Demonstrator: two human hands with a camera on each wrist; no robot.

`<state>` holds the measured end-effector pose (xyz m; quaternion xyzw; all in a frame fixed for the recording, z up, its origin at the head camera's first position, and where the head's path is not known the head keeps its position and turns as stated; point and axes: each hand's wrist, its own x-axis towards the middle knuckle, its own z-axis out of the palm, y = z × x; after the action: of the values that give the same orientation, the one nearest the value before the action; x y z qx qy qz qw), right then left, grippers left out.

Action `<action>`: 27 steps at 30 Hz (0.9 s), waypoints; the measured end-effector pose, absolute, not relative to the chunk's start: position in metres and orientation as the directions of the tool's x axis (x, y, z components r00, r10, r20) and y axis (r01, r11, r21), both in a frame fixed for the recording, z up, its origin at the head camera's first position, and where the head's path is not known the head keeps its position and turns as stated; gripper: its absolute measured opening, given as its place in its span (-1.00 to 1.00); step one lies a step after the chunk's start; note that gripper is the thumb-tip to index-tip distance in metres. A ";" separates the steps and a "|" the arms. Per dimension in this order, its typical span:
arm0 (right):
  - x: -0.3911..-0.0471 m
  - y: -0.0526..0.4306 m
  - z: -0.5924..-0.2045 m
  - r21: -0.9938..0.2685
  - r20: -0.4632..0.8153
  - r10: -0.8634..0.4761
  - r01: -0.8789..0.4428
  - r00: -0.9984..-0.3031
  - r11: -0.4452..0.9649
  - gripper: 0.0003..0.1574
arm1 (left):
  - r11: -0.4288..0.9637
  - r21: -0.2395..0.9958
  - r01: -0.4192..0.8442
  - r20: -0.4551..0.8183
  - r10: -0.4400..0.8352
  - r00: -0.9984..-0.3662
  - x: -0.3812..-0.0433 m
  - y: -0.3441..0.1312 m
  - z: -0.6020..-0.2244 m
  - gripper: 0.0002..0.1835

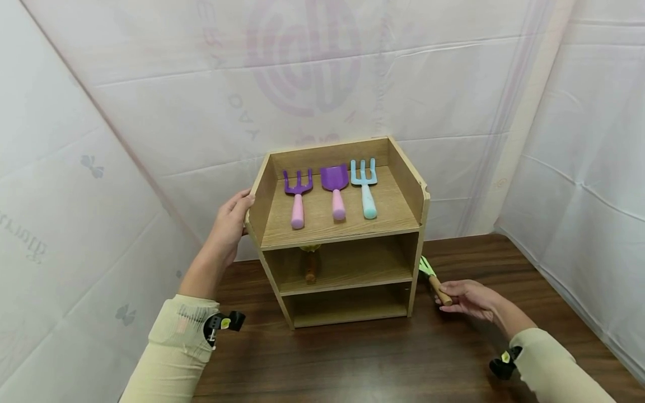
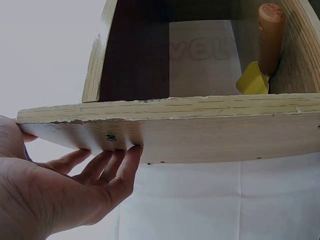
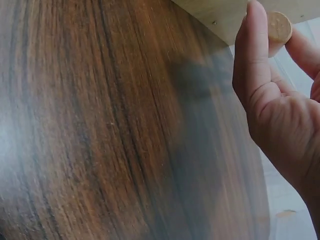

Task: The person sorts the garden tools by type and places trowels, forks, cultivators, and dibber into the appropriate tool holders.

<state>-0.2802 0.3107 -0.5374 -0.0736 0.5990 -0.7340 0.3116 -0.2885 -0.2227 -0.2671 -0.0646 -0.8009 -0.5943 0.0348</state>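
Note:
A small wooden shelf stands on the table, with my left hand at its left side. In the left wrist view, the fingertips press against the outer face of the side panel. My right hand grips the wooden handle of a garden fork with a light green head, beside the shelf's right side. The right wrist view shows the handle's round end between thumb and fingers. On the top board lie a purple fork, a purple shovel and a light blue fork.
In the middle compartment lies a yellow-headed tool with a brown wooden handle, its head partly hidden in the head view. The dark wooden table meets white sheeted walls behind and at both sides.

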 end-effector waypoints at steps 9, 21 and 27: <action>-0.279 0.304 -0.526 -0.955 -0.244 -0.524 0.297 -0.816 -0.018 -0.38 | 0.291 0.945 0.151 0.137 0.067 -0.988 -0.289 -0.224 -0.267 -0.36; -0.280 0.305 -0.497 -0.970 -0.116 -0.530 0.210 -0.840 -0.121 -0.69 | 0.298 0.942 0.156 0.141 0.072 -0.987 -0.289 -0.221 -0.267 -0.36; -0.280 0.305 -0.466 -0.977 0.006 -0.553 0.113 -0.833 -0.182 -0.71 | 0.305 0.939 0.159 0.142 0.077 -0.987 -0.288 -0.221 -0.267 -0.36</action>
<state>-0.2804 0.3052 -0.4659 -0.1831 0.5995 -0.7466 0.2230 -0.2876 -0.2214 -0.2670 -0.0730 -0.8069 -0.5851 0.0352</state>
